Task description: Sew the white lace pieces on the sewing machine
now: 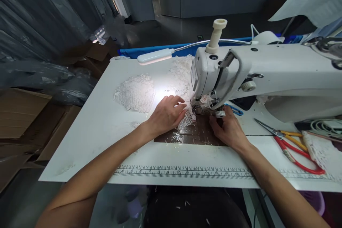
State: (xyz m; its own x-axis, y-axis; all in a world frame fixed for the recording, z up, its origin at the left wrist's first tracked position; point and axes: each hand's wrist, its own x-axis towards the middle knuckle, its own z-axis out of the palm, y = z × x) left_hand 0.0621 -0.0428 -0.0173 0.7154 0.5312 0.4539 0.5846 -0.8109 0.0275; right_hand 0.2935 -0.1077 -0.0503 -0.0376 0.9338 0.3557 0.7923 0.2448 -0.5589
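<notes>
A white sewing machine (pixel 267 74) stands on a white table (pixel 107 124), with its needle head (pixel 205 101) over a dark plate (pixel 192 135). White lace fabric (pixel 181 78) runs from the back of the table under the needle. My left hand (pixel 167 114) lies flat on the lace just left of the needle, fingers spread and pressing it down. My right hand (pixel 228 128) rests on the plate right below the presser foot, fingers curled at the lace edge. A second lace piece (pixel 136 92) lies apart to the left.
Red-handled scissors (pixel 296 149) and yellow-handled snips (pixel 288 137) lie at the right, beside another lace strip (pixel 323 151). A gooseneck lamp (pixel 155 57) lights the work. A printed ruler (pixel 184 172) runs along the front edge. Cardboard boxes (pixel 21 114) are stacked at the left.
</notes>
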